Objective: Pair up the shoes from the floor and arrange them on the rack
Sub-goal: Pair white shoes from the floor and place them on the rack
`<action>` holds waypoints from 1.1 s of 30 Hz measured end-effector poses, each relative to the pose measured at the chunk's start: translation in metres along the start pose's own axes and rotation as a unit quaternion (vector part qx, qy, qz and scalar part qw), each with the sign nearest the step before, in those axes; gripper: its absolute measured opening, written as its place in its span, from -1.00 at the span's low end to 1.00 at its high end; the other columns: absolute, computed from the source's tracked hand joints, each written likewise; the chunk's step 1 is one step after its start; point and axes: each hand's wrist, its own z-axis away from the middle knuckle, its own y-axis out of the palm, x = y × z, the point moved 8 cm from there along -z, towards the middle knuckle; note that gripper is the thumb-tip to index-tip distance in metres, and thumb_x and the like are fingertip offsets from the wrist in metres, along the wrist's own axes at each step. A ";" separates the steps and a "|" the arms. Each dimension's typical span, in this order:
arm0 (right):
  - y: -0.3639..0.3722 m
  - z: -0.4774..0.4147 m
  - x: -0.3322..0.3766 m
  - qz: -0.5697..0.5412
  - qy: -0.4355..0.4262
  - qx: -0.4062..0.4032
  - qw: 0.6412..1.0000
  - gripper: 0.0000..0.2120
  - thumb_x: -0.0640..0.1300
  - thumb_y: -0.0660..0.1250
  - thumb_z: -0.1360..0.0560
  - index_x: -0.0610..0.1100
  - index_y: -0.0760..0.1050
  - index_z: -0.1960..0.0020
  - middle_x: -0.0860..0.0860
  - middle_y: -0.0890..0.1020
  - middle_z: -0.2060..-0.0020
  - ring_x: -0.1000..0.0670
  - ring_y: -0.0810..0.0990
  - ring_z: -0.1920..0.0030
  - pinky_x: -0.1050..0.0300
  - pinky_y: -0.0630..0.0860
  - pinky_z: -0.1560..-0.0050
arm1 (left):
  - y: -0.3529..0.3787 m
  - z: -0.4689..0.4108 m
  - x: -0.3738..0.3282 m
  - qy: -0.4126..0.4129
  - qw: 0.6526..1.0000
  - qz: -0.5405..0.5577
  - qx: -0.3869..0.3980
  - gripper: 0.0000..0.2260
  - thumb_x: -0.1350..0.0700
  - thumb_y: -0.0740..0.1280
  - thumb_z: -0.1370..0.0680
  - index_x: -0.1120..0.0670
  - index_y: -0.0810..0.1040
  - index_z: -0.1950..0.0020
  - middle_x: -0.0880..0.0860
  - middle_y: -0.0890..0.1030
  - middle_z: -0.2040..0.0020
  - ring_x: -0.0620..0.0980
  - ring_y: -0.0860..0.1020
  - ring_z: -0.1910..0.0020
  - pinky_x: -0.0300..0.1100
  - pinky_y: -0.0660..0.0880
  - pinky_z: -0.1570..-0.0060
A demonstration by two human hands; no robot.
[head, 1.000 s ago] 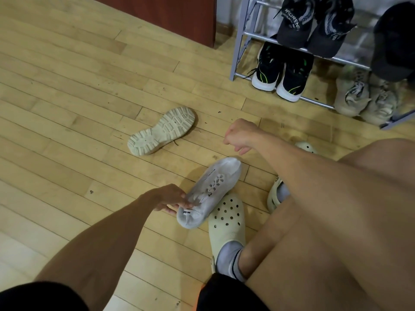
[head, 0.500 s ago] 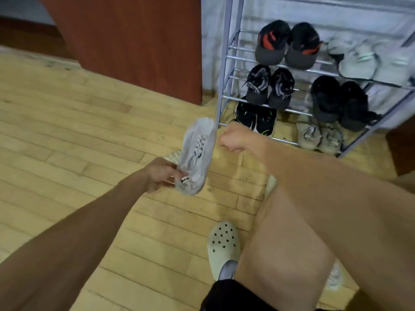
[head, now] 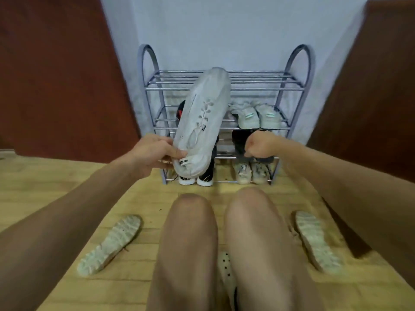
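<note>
My left hand point(head: 152, 153) grips the heel of a pale grey lace-up sneaker point(head: 202, 117), held up toe-first in front of the metal shoe rack point(head: 224, 86). My right hand point(head: 260, 144) is curled into a fist and holds nothing, level with the rack's lower shelves. Two light shoes lie sole-up on the wooden floor: one point(head: 110, 243) at my left knee, one point(head: 316, 239) to the right. The rack's top shelf is bare. A pale pair point(head: 256, 115) sits on the second shelf.
Beige sneakers point(head: 251, 173) and black-and-white ones point(head: 197, 179) stand on the bottom shelf, and dark shoes on the third. My bare knees point(head: 224, 221) fill the lower middle, with a cream clog point(head: 226, 272) between them. Red-brown panels flank the rack.
My left hand lifted the grey sneaker off the floor and raised it in front of the rack. The view tilted up to face the rack squarely; my right fist stayed curled.
</note>
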 end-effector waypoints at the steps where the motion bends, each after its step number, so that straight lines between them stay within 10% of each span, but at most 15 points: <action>1: 0.004 0.003 -0.026 -0.017 0.022 0.011 1.000 -0.64 -0.11 0.29 -0.53 -0.38 0.57 -0.15 -0.28 0.62 -0.15 -0.27 0.58 -0.16 -0.13 0.52 -0.21 | 0.017 -0.001 -0.008 -0.001 1.000 -0.001 0.007 -0.77 0.34 0.50 -0.33 0.20 0.68 0.04 0.04 0.71 0.24 0.00 0.63 0.23 -0.12 0.60 0.16; 6: 0.044 0.040 -0.152 -0.173 0.142 0.036 0.974 -0.68 -0.14 0.27 -0.56 -0.30 0.51 -0.24 -0.16 0.58 0.04 -0.08 0.55 0.18 0.14 0.53 0.23 | 0.113 -0.002 -0.036 -0.004 0.998 -0.018 0.052 -0.74 0.39 0.47 -0.35 0.22 0.65 -0.01 0.15 0.69 0.03 0.08 0.63 0.11 -0.05 0.62 0.06; 14: 0.146 0.091 -0.256 -0.295 0.236 0.102 0.920 -0.66 -0.15 0.24 -0.58 -0.27 0.45 -0.31 -0.16 0.53 -0.24 -0.15 0.55 -0.21 -0.01 0.54 -0.20 | 0.256 -0.007 0.006 -0.089 0.985 -0.069 0.134 -0.71 0.34 0.52 -0.32 0.29 0.62 -0.02 0.17 0.67 0.12 0.08 0.57 0.23 -0.09 0.56 0.21; 21: 0.278 0.106 -0.287 -0.297 0.298 0.166 0.892 -0.79 -0.14 0.31 -0.55 -0.23 0.48 -0.13 -0.12 0.54 -0.01 -0.08 0.53 0.03 0.08 0.57 -0.04 | 0.307 -0.020 0.099 -0.197 0.962 -0.083 0.173 -0.84 0.29 0.50 -0.37 0.20 0.57 0.12 0.12 0.64 0.14 0.04 0.58 0.25 -0.14 0.54 0.30; 26: 0.381 0.117 -0.263 -0.274 0.297 0.241 0.882 -0.41 -0.07 0.32 -0.55 -0.27 0.23 -0.48 -0.21 0.39 -0.41 -0.08 0.48 -0.16 0.08 0.45 -0.07 | 0.303 -0.029 0.141 -0.235 0.942 -0.125 0.204 -0.71 0.27 0.49 -0.38 0.20 0.59 -0.09 0.13 0.64 -0.10 0.12 0.57 -0.14 0.05 0.50 -0.22; 29: 0.416 0.120 -0.235 -0.274 0.282 0.264 0.881 -0.28 0.01 0.34 -0.52 -0.24 0.12 -0.53 -0.17 0.30 -0.48 -0.14 0.38 -0.40 0.09 0.41 -0.25 | 0.296 -0.038 0.153 -0.232 0.941 -0.141 0.203 -0.85 0.30 0.48 -0.40 0.18 0.58 0.09 0.09 0.64 0.09 0.09 0.58 -0.02 0.04 0.51 -0.20; 33: 0.426 0.118 -0.228 -0.333 0.317 0.261 0.849 -0.36 -0.11 0.46 -0.41 -0.28 0.36 -0.41 -0.16 0.47 -0.34 -0.15 0.51 -0.28 0.11 0.56 -0.03 | 0.288 -0.041 0.164 -0.245 0.937 -0.145 0.203 -0.87 0.29 0.44 -0.45 0.13 0.51 0.18 0.03 0.57 0.18 0.03 0.54 0.09 -0.02 0.49 -0.17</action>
